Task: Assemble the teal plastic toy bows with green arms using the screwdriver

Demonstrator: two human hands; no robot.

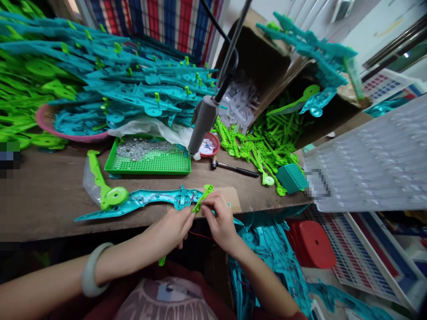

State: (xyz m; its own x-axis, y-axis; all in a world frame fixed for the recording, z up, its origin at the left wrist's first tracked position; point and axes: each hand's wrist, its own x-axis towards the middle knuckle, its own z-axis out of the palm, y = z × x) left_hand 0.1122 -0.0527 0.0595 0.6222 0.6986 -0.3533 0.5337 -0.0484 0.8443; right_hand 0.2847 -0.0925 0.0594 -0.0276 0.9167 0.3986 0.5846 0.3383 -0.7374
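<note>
My left hand (pixel 176 226) is closed round a lime-green plastic arm (pixel 204 196), whose upper end points away from me. My right hand (pixel 218 218) pinches at the same arm from the right, and what lies between its fingertips is too small to make out. Just behind my hands lies a long turquoise bow-shaped plastic shell (pixel 151 198), its inside facing up, with thin wires near its middle. Fitted at its left end is a green piece with a round disc (pixel 115 196) and a clear blade. A thin red wire (pixel 200 234) hangs below my hands.
A grey electric screwdriver (pixel 203 122) hangs ahead. A green tray of small screws (pixel 150 166), a hammer (pixel 235 168) and a teal block (pixel 292 178) lie on the bench. Piles of turquoise shells (pixel 133 80) and green arms (pixel 247 144) surround them. A red stool (pixel 315 244) stands right.
</note>
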